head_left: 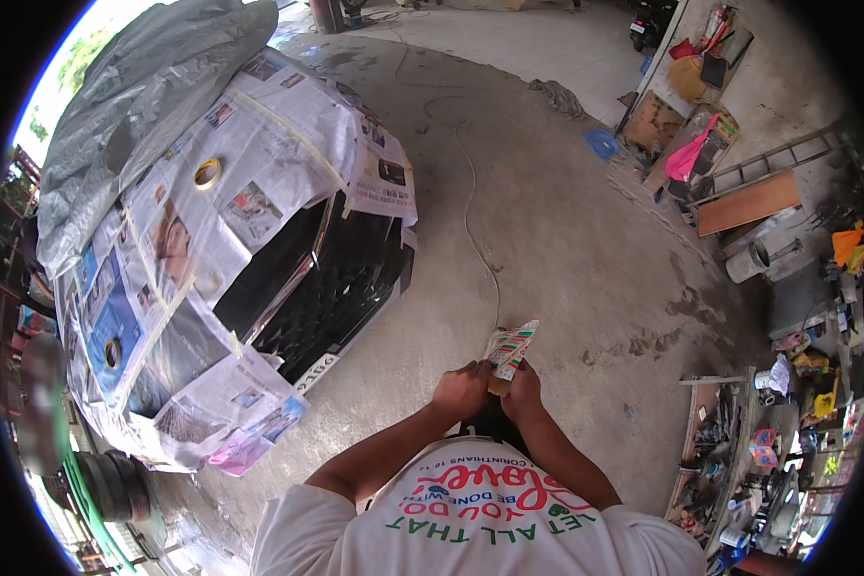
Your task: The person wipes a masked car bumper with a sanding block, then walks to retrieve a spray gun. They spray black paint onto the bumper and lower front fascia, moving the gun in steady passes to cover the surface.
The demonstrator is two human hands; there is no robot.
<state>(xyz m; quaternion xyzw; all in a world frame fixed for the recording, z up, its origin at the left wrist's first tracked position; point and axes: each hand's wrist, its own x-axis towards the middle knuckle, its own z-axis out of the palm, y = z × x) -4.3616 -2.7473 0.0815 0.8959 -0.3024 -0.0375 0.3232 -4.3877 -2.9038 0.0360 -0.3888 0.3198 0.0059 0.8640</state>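
My left hand and my right hand are close together in front of my body, both closed. Between them they grip a crumpled white packet with green and red stripes, its pointed end sticking up. A tan piece shows below the packet between my hands; its kind is unclear. To the left stands a car front, its dark grille bare and the bodywork around it masked with newspaper and tape. One tape roll lies on the papered hood, and another roll lies nearer on the paper.
Grey plastic sheeting drapes the car's far side. A thin cable runs over the concrete floor. Along the right are a ladder, a bucket and a cluttered shelf. Stacked tyres stand at lower left.
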